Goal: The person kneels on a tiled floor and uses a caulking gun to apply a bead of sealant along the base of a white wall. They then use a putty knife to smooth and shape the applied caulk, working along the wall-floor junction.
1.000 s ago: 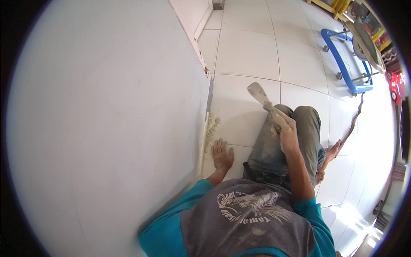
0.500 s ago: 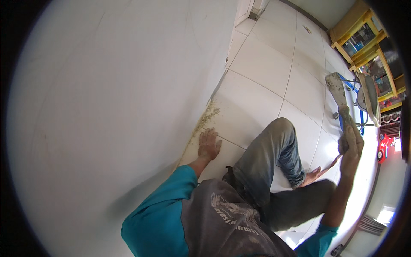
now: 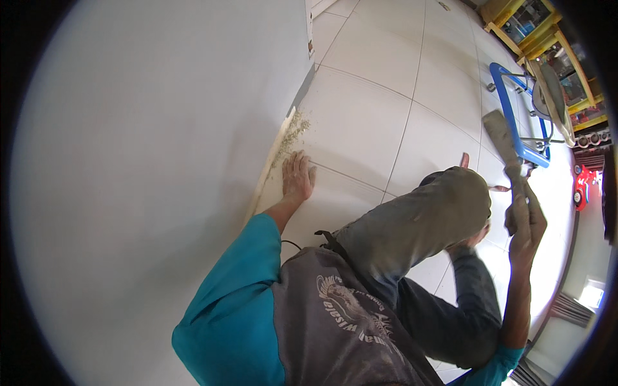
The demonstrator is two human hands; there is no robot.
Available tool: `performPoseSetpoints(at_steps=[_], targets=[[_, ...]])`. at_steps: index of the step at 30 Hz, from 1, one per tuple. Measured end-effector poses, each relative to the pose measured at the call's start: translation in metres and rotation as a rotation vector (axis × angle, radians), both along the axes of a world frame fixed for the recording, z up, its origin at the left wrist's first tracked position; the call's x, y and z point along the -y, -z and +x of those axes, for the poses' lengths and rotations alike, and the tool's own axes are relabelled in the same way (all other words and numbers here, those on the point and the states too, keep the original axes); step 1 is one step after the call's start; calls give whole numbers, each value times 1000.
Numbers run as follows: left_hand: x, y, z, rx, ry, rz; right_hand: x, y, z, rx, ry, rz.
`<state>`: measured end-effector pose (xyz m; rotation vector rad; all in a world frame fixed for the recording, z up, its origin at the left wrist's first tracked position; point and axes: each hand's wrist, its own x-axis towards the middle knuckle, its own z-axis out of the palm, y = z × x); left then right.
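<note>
My left hand (image 3: 298, 177) rests flat on the white tiled floor (image 3: 364, 122), fingers stretched out and spread a little. It lies close to the foot of the pale wall (image 3: 161, 141), just beside a scatter of greenish-brown crumbs (image 3: 293, 134) along the wall's base. My right hand (image 3: 526, 225) is raised at the right, fingers wrapped round the handle of a scraper (image 3: 499, 134). The scraper's broad flat blade points up and away from me and looks coated in grey dust. It touches neither the floor nor the wall.
A blue wheeled frame with a seat (image 3: 512, 112) stands on the floor beyond my right hand. Yellow-framed glass cabinets (image 3: 524, 29) line the far right. A red toy car (image 3: 581, 186) is at the right edge. My bent knees take up the middle.
My legs have shifted, one knee swinging right toward the scraper. The view has moved, bringing more of the blue frame into sight. My left hand remains flat by the wall; my right keeps the scraper.
</note>
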<state>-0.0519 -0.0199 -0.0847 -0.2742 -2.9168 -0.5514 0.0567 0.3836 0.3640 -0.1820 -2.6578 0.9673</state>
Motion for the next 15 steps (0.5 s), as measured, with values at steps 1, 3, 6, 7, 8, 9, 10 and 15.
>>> performPoseSetpoints(at_steps=[1, 3, 6, 7, 8, 9, 10, 15], targets=[[0, -3, 0, 25, -8, 11, -5, -4, 2, 42, 129, -15], [0, -6, -1, 105, -21, 14, -14, -11, -7, -52, 121, -227], [-3, -1, 1, 73, -50, 45, -20, -10, -36, -177, 125, -308], [-3, 4, 1, 44, -29, 59, -20, -8, -45, -258, 186, -286], [-3, 9, 1, 38, -19, 67, -18, -5, -54, -239, 131, -350], [-1, 14, 0, -35, -17, 90, -16, -3, -61, -214, 109, -394], [3, 17, -5, 16, 7, 66, -12, -3, -68, -151, -14, -434], [41, -22, -70, 432, 285, -25, 43, 8, -134, -60, -245, -493]])
